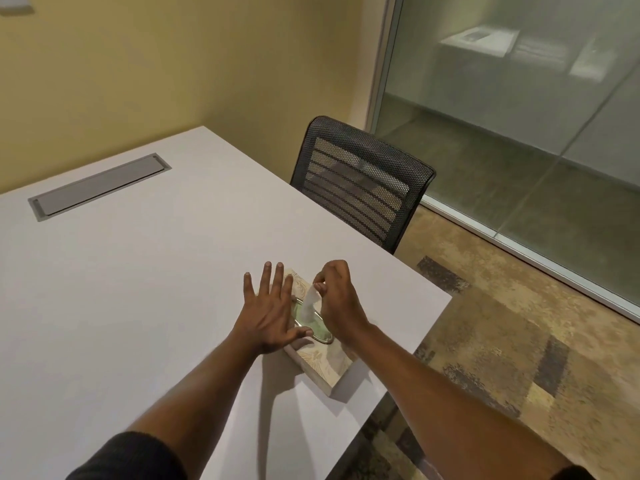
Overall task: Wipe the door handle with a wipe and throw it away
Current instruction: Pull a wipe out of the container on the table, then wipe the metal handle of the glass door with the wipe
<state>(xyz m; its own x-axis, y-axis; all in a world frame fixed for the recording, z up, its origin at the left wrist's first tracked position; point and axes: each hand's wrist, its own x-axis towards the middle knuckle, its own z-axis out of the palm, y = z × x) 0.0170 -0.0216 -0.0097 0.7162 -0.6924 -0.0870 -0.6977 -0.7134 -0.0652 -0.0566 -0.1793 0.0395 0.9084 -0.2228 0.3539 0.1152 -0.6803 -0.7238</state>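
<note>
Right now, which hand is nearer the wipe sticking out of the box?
Right. The right hand pinches the wipe; the left hand lies flat on the tissue box just beside it.

right hand point(337, 299) pinches wipe point(309, 306); left hand point(268, 315) flat on box point(320, 362).

The person is showing two bare forearms reaching in from the bottom edge of the head view. The left hand point(268, 315) is wearing no glove, ring or watch, and its wrist is bare. The right hand point(337, 299) is likewise wearing nothing on its fingers or wrist. A dark, soft-looking pushed-up fabric sleeve point(124, 457) is covering the left arm near the elbow, its cuff edge bunching slightly. A matching dark sleeve edge point(571, 472) is just peeking in on the right arm at the lower corner.
</note>
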